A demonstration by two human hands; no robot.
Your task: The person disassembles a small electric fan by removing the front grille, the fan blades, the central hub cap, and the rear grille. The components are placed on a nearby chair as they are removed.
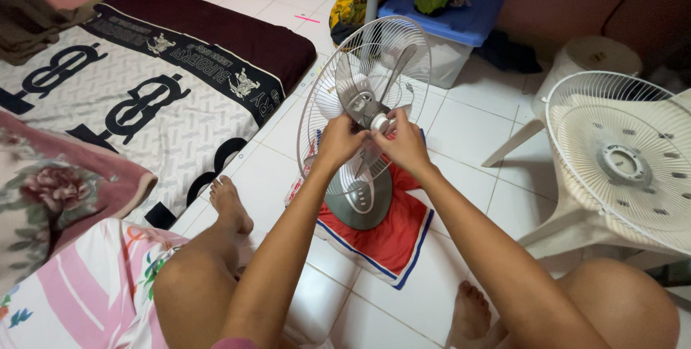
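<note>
Fan: a small grey-and-white electric desk fan (363, 104) with its front grille off stands on the floor, its round grey base (358, 201) on a red cloth with blue and white edging (392, 237), straight ahead of both hands.
Left hand: the left hand (338, 140) is closed on the fan's centre, fingers curled around the hub just behind the translucent blades (345, 86).
Right hand: the right hand (404, 144) pinches the small white cap (380, 123) at the hub's front, fingertips clenched on it, touching the left hand.
Arm pose: both forearms reach forward and slightly up from the lap, elbows low, wrists meeting at the hub; bare feet rest on the tiled floor (468, 133) on either side.
Nearby: the detached white round grille (622, 162) leans on a white plastic chair (547, 133) well to the right of the right hand; a patterned mattress (144, 97) lies left of the left hand; a blue-lidded storage box (450, 21) sits beyond.
Risk: the fan looks top-heavy on soft cloth, so a hard twist at the cap could tip it or flex a blade.
Risk: the little cap could slip from the fingertips and roll away across the tiles.
</note>
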